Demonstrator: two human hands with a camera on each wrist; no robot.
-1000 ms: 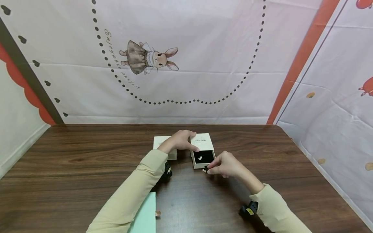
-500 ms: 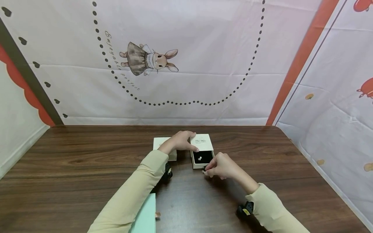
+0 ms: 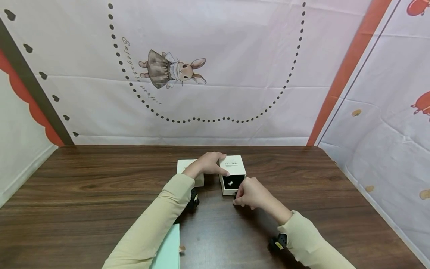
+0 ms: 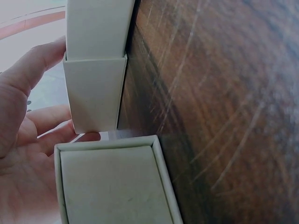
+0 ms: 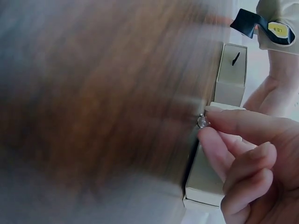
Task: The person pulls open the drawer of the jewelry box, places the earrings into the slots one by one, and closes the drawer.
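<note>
A cream drawer-style gift box (image 3: 231, 164) with printed lettering stands partly pulled out, its drawer (image 3: 229, 192) showing a black lining. On that lining lies a small pearly earring (image 3: 230, 183). My left hand (image 3: 209, 163) holds the box's outer sleeve (image 4: 96, 93), thumb near the drawer opening and fingers round the far side. At the drawer's front right corner, my right hand (image 3: 252, 193) pinches a small shiny earring (image 5: 202, 122) between thumb and index finger. The fingers hide that piece in the head view.
A second cream box (image 3: 183, 164), with a black ribbon tab (image 5: 236, 59) on its front, stands left, partly under the left wrist. A mint-green flat item (image 3: 169, 248) lies near the front edge beneath the left forearm. Patterned cloth (image 3: 235, 93) hangs behind the brown table (image 3: 100, 186).
The right hand has shifted slightly left along the drawer's front, and the pinched earring has gone out of sight behind its fingers in the head view. My left hand keeps its hold.
</note>
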